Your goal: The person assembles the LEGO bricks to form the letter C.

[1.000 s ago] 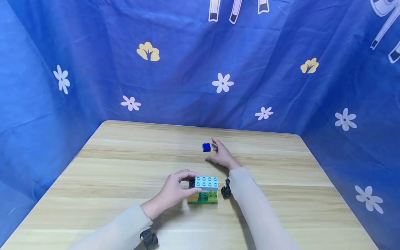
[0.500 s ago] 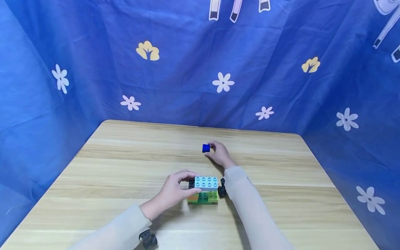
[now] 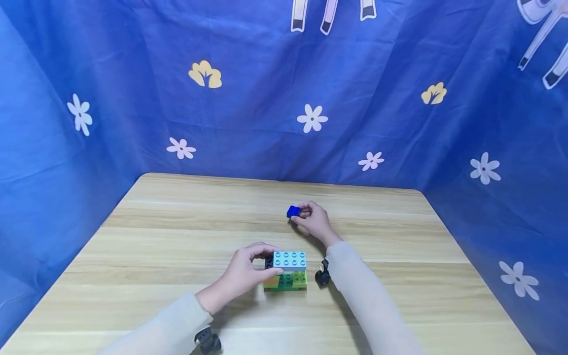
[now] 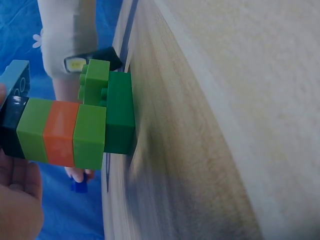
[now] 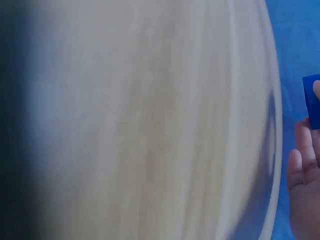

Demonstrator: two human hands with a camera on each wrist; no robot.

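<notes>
Near the front middle of the table stands a stack of toy building bricks, with a light blue brick (image 3: 290, 260) on top. Lower down are an orange brick (image 4: 61, 133), lime green bricks (image 4: 90, 137) and a dark green brick (image 4: 120, 112). My left hand (image 3: 241, 273) grips the upper part of the stack, thumb in front and fingers behind, at a black brick (image 4: 12, 126). Farther back, my right hand (image 3: 316, 222) pinches a small blue brick (image 3: 293, 211) between thumb and fingers. In the right wrist view this blue brick (image 5: 312, 102) is partly cut off by the frame edge.
A wood-grain table (image 3: 177, 236) lies under both hands. Blue patterned cloth (image 3: 257, 98) hangs behind it and along both sides. Each sleeve bears a black wrist camera (image 3: 323, 273).
My right hand has closed from an open reach onto the small blue brick, which is now turned and seems slightly raised. The left hand has kept its grip on the stack.
</notes>
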